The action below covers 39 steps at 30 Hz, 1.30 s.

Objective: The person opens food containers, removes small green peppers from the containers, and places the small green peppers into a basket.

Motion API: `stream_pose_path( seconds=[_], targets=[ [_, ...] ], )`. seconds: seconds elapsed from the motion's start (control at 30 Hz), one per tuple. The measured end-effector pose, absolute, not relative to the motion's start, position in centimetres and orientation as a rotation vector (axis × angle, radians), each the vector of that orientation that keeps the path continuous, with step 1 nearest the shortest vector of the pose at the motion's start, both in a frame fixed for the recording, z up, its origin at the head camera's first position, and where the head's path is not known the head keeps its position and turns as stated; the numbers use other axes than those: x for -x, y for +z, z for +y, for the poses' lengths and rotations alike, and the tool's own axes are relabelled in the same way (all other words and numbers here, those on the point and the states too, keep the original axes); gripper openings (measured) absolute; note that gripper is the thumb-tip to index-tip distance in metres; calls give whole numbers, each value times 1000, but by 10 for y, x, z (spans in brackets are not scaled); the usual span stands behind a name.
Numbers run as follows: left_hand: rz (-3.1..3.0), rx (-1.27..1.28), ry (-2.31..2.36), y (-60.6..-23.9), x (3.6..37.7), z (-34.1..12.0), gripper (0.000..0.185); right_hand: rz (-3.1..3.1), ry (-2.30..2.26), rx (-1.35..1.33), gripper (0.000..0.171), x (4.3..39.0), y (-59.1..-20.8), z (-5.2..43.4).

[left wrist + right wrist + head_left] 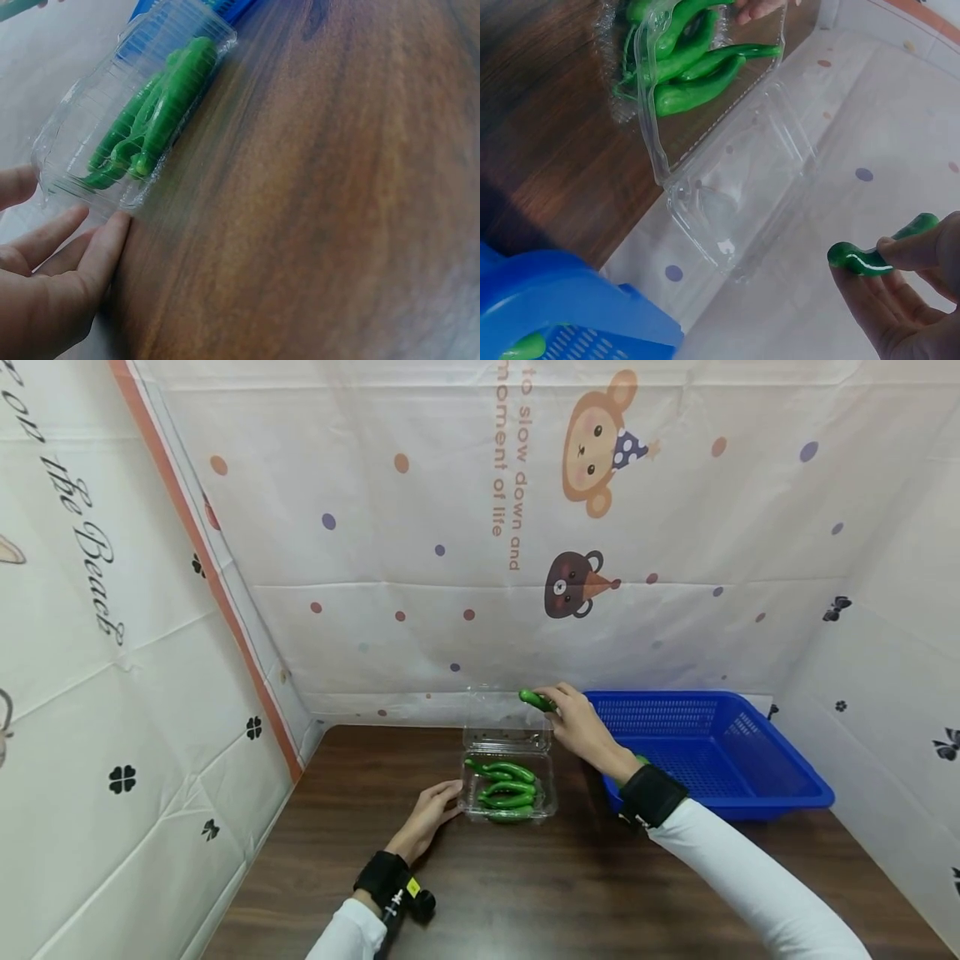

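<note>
Right hand (581, 727) pinching pepper (537, 700), beside basket (780, 777)

A dark wooden table (510, 893) carries a clear plastic clamshell box (510, 793) near its far edge and a blue basket (780, 789) at its far right corner.

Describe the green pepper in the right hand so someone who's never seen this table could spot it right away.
Start at the blue basket on the right of the dark wooden table, then look to its left corner, above the clear plastic box's raised lid. The right hand pinches one glossy green pepper there. It alone is lifted; the other peppers lie inside the box.
</note>
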State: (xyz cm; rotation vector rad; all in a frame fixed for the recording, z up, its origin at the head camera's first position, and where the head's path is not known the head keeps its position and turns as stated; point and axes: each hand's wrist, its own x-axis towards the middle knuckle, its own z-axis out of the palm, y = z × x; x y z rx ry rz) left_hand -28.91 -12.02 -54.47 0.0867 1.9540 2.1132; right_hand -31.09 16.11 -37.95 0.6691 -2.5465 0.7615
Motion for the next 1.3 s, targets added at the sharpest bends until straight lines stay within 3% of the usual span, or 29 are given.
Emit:
stream_pose_path(
  seconds=[1.3],
  targets=[
    [1932,-48,2073,-542,290,-122,54,-2505,746,-576,41,311,-368,196]
  ],
)
